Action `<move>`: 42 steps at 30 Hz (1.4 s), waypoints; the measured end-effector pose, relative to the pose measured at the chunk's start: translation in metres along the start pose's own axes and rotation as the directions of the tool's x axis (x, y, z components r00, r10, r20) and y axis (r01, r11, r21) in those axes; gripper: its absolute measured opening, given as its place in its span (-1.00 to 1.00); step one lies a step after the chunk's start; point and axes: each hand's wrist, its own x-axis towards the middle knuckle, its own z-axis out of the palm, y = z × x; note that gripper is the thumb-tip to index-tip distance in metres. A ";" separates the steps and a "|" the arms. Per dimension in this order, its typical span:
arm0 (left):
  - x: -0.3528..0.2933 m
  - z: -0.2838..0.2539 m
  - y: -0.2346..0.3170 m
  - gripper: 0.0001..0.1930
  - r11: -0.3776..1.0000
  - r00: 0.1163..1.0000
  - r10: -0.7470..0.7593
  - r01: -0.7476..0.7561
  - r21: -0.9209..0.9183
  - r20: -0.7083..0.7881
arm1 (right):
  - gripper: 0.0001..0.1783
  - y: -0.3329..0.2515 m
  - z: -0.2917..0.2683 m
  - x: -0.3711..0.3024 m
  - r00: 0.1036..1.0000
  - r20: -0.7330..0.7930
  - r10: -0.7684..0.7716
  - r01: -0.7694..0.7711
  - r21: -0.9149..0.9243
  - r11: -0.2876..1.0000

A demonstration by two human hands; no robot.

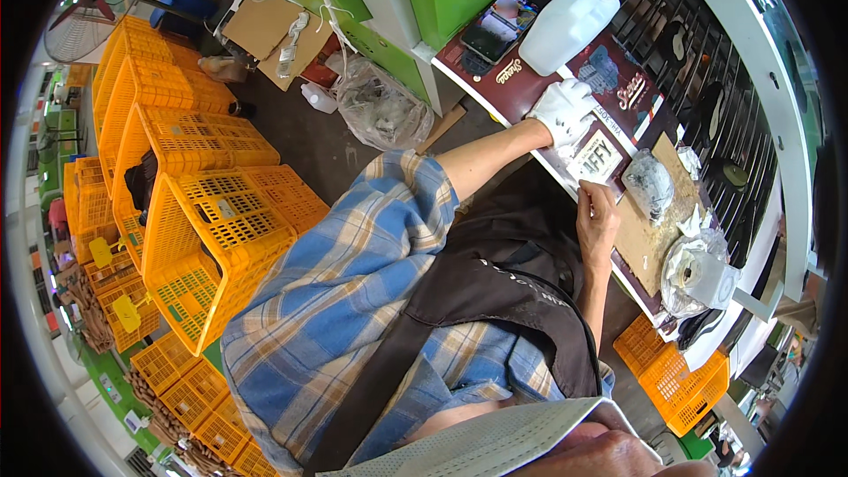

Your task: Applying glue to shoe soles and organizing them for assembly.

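My left hand [564,115], in a white glove with dark smudges, rests over the maroon tabletop [511,93], beside a small white printed plate [594,157]. Its fingers look bent inward; whether they hold anything is hidden. At the table's near edge, my bare right hand [599,219] has its fingers curled together just below the plate. What they pinch, if anything, is too small to make out. Beyond the gloved hand stands a white plastic jug [572,22], with a dark phone [490,38] to its left. A clear bag with dark contents [649,185] lies right of the plate.
Brown cardboard [643,243] and a white roll in crumpled wrapping [693,274] lie at the table's right. Behind it runs a dark rod rack [707,88] carrying dark flat pieces. Stacked orange crates [221,221] stand left; another crate [671,375] sits below right. A bagged bin [380,106] stands farther left.
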 end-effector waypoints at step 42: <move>0.004 -0.002 0.001 -0.78 0.997 0.998 -0.063 0.062 -0.050 -0.016 | -0.89 0.016 0.029 0.027 0.998 0.050 0.040 -0.040 0.018 0.999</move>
